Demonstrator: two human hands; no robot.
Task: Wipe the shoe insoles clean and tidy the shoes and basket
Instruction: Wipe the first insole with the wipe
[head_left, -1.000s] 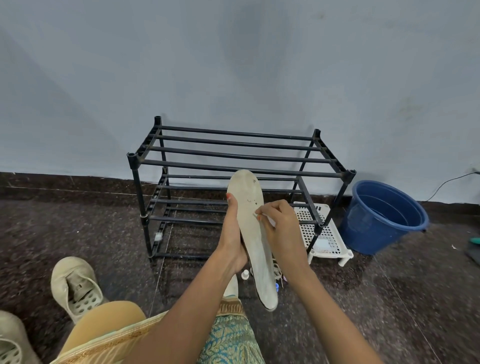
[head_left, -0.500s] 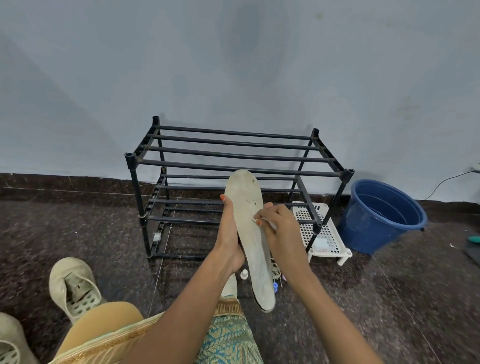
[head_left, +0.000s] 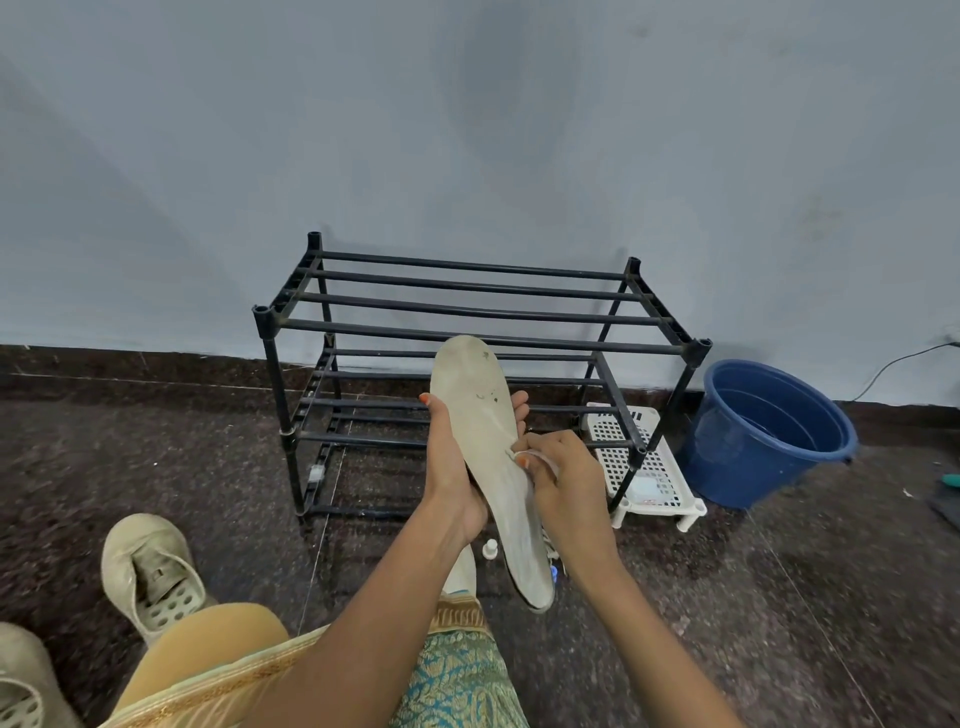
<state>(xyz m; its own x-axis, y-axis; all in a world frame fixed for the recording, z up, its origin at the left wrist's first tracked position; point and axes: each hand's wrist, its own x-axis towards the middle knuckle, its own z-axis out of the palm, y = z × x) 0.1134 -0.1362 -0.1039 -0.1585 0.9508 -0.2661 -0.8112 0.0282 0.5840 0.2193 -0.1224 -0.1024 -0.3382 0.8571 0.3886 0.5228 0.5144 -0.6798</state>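
- The left hand (head_left: 457, 483) grips the insole (head_left: 483, 415) from behind, thumb on one edge, toe end up.
- The right hand (head_left: 569, 486) pinches a white cloth (head_left: 522, 457) against the insole's middle.
- A shoe (head_left: 150, 571) lies left of the left hand.

Watching my feed over the last second: the right hand (head_left: 569, 483) slides down the insole (head_left: 480, 415), from near the little dark marks to about mid-length, with the white wipe (head_left: 540, 458) pinched in it. The left hand (head_left: 452, 483) shifts its hold, so its fingertips (head_left: 519, 405) now poke past the insole's right edge. The toe end leans slightly more left.
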